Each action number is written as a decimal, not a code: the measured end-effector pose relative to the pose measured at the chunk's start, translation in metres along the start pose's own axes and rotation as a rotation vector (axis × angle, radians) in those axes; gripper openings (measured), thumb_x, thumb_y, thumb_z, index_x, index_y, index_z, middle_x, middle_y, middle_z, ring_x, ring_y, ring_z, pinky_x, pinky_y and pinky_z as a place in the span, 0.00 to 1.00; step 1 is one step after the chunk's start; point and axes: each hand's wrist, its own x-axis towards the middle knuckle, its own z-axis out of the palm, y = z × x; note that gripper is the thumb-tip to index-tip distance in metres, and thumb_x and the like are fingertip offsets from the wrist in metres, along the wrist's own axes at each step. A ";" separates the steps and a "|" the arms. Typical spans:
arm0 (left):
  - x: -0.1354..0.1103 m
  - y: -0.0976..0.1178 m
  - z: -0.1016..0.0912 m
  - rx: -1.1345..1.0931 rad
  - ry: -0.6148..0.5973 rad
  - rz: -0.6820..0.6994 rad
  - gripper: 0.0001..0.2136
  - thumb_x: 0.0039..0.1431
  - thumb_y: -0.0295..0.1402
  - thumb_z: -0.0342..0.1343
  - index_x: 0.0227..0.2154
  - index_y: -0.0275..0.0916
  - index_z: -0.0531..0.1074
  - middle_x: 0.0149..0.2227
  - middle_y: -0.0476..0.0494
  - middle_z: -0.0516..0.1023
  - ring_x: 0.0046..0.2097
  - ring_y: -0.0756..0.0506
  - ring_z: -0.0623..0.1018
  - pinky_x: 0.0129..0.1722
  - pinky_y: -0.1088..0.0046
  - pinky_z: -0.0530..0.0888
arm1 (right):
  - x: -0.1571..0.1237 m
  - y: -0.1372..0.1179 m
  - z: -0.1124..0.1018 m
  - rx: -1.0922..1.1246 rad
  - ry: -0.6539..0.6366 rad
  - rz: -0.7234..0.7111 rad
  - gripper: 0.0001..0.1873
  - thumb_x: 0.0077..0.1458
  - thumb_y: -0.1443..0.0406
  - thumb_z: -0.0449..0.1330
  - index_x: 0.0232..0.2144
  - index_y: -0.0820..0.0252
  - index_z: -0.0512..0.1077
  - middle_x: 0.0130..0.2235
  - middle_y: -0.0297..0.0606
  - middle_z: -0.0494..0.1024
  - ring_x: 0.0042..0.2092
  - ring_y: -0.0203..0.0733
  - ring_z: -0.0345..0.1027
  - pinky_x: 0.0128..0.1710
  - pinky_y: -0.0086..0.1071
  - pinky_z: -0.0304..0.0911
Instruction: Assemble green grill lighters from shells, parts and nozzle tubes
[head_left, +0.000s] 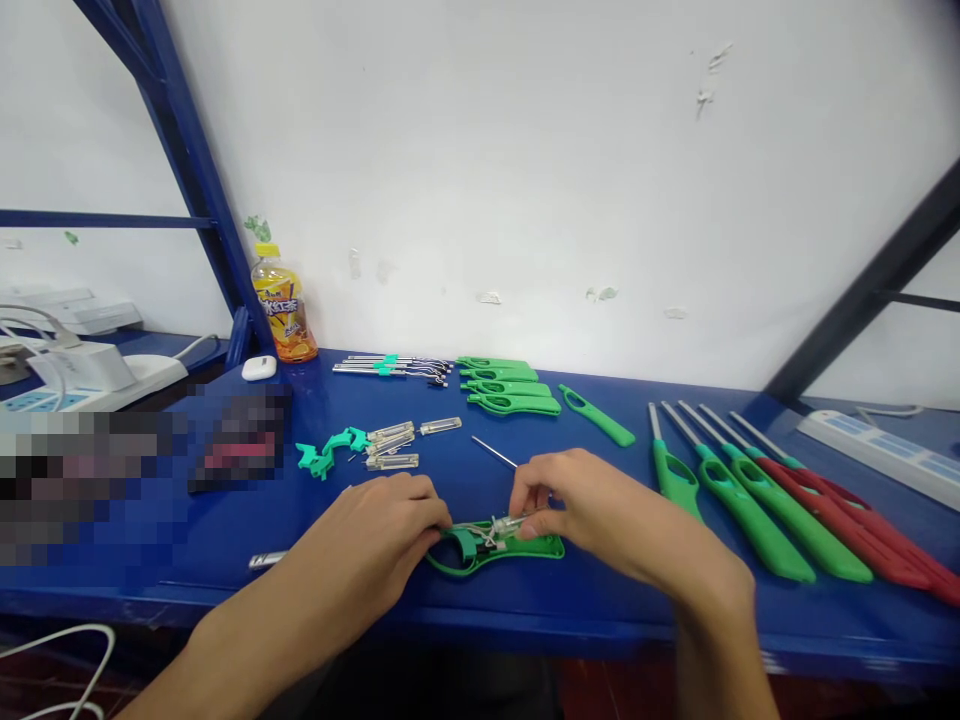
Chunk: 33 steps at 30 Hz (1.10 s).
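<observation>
A green lighter half-shell lies open on the blue table before me, with wires, a teal trigger and a small black part inside. My left hand pinches the shell's narrow left end. A metal lighter tube shows beyond my left forearm; its join to the shell is hidden. My right hand has its fingers closed around a clear plastic fuel tank over the wide end of the shell. Just behind these fingers a thin metal rod sticks out; whether the hand touches it, I cannot tell.
Teal triggers, clear tanks, wired metal tubes and green half-shells lie farther back. Green and red lighters are lined up at right, beside a power strip. A drink bottle stands back left.
</observation>
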 end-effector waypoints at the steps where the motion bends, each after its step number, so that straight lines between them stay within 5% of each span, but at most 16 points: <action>1: 0.001 -0.001 0.000 -0.001 0.014 0.009 0.11 0.71 0.23 0.55 0.42 0.42 0.82 0.43 0.46 0.82 0.45 0.40 0.82 0.44 0.64 0.73 | 0.000 -0.002 0.001 -0.011 0.001 -0.004 0.06 0.60 0.69 0.68 0.34 0.51 0.82 0.37 0.29 0.83 0.43 0.42 0.73 0.39 0.32 0.59; 7: 0.001 -0.008 0.000 0.044 0.103 0.084 0.15 0.70 0.20 0.53 0.36 0.42 0.83 0.38 0.46 0.82 0.41 0.42 0.80 0.46 0.62 0.68 | 0.004 -0.008 0.005 -0.023 -0.022 -0.027 0.10 0.58 0.73 0.66 0.32 0.52 0.83 0.33 0.29 0.85 0.39 0.40 0.74 0.36 0.31 0.57; 19: 0.000 -0.005 0.011 0.107 0.079 0.064 0.17 0.71 0.19 0.49 0.38 0.41 0.81 0.40 0.43 0.79 0.40 0.42 0.75 0.43 0.63 0.69 | 0.005 -0.013 0.009 -0.027 -0.009 0.037 0.09 0.54 0.72 0.68 0.28 0.53 0.85 0.34 0.33 0.87 0.36 0.42 0.78 0.34 0.32 0.60; 33: 0.009 -0.009 0.013 0.144 0.105 0.256 0.23 0.67 0.13 0.46 0.51 0.42 0.79 0.48 0.42 0.78 0.46 0.41 0.78 0.45 0.66 0.73 | 0.005 -0.010 0.009 0.001 0.039 0.072 0.08 0.53 0.72 0.67 0.30 0.54 0.85 0.31 0.35 0.86 0.34 0.43 0.78 0.32 0.31 0.61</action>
